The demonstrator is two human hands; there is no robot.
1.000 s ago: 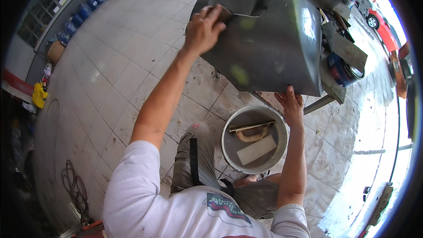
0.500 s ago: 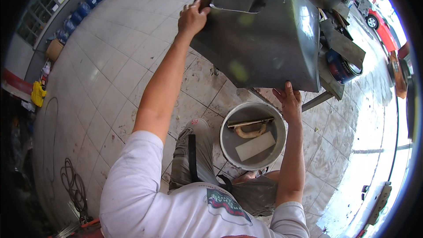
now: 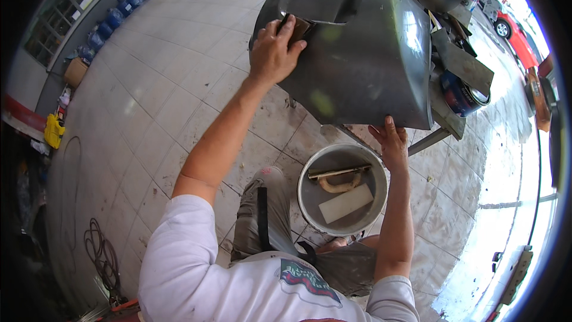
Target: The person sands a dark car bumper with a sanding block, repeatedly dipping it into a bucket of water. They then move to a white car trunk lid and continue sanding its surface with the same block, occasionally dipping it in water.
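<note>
The bumper cover [image 3: 357, 77] spreads out beyond both hands: a big, dark grey, moulded shell, smooth and bowed, with glossy highlights and a sharp-edged recess in its upper face. At its left side, the left hand [image 3: 275, 53] pinches a brown, block-shaped pad [image 3: 301, 27] between thumb and fingers, the pad against the surface just beside the recess's left end. At the bumper cover's near edge, the right hand [image 3: 391, 142] has one digit laid over the rim; how firmly the others close underneath, I cannot tell.

Below that near edge sits a round, dull grey basin [image 3: 308, 198], holding a flat, pale rectangular slab [image 3: 345, 203] and a tool with a curved, tan handle [image 3: 340, 189]. Right of the bumper cover, a dark blue can [image 3: 457, 94] and a flat grey plate [image 3: 463, 59] crowd a stand [image 3: 448, 118].
</note>
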